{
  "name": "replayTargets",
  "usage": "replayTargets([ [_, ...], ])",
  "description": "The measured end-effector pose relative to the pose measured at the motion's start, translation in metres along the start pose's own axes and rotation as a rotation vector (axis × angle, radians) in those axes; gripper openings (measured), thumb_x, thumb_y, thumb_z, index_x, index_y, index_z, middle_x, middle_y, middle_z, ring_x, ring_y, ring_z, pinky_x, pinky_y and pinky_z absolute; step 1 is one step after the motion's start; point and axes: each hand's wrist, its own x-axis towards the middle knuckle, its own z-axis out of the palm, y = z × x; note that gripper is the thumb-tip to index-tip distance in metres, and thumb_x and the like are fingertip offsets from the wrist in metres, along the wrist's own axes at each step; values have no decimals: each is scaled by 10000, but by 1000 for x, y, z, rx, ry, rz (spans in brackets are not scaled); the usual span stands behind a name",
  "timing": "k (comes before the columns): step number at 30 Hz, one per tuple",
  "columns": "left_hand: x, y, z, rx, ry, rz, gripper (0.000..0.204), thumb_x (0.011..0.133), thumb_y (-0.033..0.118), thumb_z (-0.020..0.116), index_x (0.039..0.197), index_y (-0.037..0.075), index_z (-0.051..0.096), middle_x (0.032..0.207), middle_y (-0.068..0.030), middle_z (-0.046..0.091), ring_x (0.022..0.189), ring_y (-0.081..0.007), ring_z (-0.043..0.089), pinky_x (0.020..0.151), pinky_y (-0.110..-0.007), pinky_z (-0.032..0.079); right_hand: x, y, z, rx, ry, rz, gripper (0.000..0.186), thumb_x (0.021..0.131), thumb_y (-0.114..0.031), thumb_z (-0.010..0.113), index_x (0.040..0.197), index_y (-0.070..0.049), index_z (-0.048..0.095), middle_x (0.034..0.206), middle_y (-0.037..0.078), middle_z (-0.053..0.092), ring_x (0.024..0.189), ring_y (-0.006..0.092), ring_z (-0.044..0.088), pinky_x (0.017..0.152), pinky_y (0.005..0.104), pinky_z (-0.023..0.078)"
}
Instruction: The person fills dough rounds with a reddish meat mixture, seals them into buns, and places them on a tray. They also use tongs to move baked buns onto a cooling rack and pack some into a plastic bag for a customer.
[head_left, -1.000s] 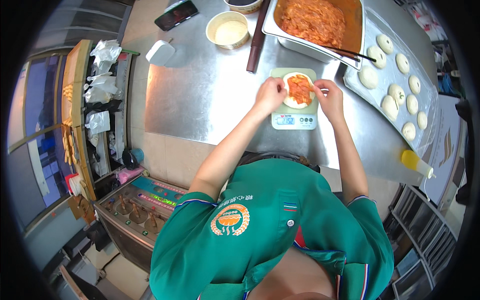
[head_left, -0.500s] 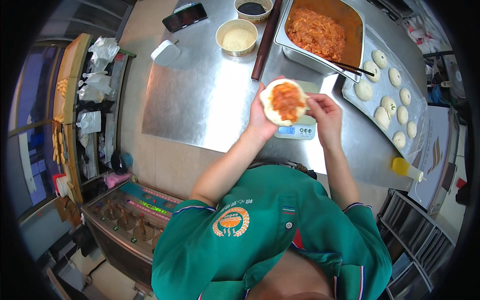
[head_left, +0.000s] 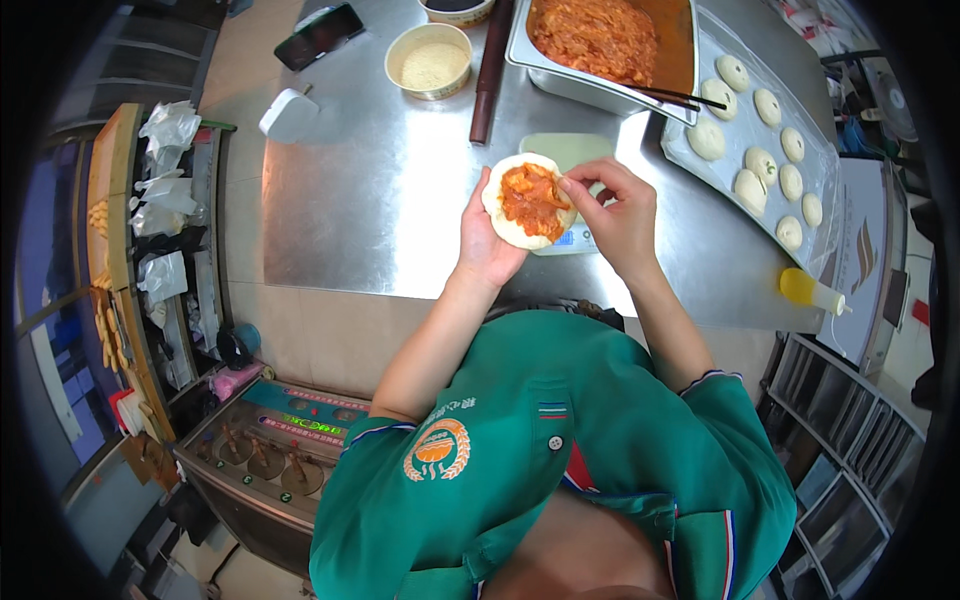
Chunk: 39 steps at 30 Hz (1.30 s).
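Note:
My left hand (head_left: pixel 484 238) cups a round dough wrapper (head_left: pixel 508 232), its palm beneath and its thumb along the left edge. Reddish-orange meat filling (head_left: pixel 532 200) covers the middle of the dough and leaves a pale rim. On the right side, my right hand (head_left: pixel 622 208) has thumb and forefinger pinched at that rim, its other fingers curled. Behind the hands sits a pale green kitchen scale (head_left: pixel 565 148) on the steel table, its display partly covered by the dough and hand.
Beyond the scale stand a metal pan (head_left: pixel 610 93) of filling with chopsticks (head_left: pixel 665 97), a rolling pin (head_left: pixel 487 85) and a bowl of pale grains (head_left: pixel 428 62). Several shaped buns (head_left: pixel 750 190) lie on a lined tray (head_left: pixel 690 165) at right, near a yellow squeeze bottle (head_left: pixel 808 291).
The view has shifted, so the table things sit further left and higher. My right thumb and forefinger have come in closer on the dough's right edge, and the dough is slightly turned.

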Motion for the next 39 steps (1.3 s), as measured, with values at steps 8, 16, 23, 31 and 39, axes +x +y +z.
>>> replayTargets([
  [8, 6, -3, -3, 66, -64, -62, 499, 1043, 348, 356, 1427, 34, 409, 1392, -162, 501, 1299, -286, 487, 1114, -454, 369, 4, 8, -5, 36, 8, 43, 81, 844, -57, 713, 909, -10, 698, 875, 50, 679, 744, 119, 630, 624, 245, 491],
  [16, 12, 2, -3, 285, -4, -120, 478, 1047, 342, 392, 1384, 9, 449, 1275, -130, 575, 1188, -225, 573, 1017, -382, 474, 0, 15, -9, -40, -122, -1, 85, 838, -47, 708, 921, -33, 699, 883, 58, 677, 732, 137, 632, 592, 243, 489],
  [23, 16, -7, -7, 386, 131, -113, 494, 1046, 409, 405, 1309, 3, 505, 1243, -126, 593, 1167, -220, 589, 985, -375, 488, -8, 23, 10, -20, -72, -37, 46, 831, -60, 692, 868, -36, 682, 887, 74, 660, 774, 241, 644, 637, 321, 518],
  [31, 6, 19, 7, 435, -18, -234, 791, 999, 635, 223, 1462, 12, 375, 1396, -162, 514, 1327, -262, 476, 1095, -441, 395, -8, 22, -1, 6, -53, -33, 117, 820, -36, 740, 936, -27, 726, 824, 35, 613, 665, 109, 600, 583, 217, 473],
  [39, 18, -14, -5, 218, 189, 39, 585, 1048, 515, 282, 1328, 47, 496, 1236, -116, 586, 1158, -223, 574, 991, -386, 470, -4, 30, 15, -40, -6, -188, 61, 821, -24, 713, 881, -26, 701, 1060, 67, 701, 704, 128, 648, 555, 236, 499],
])
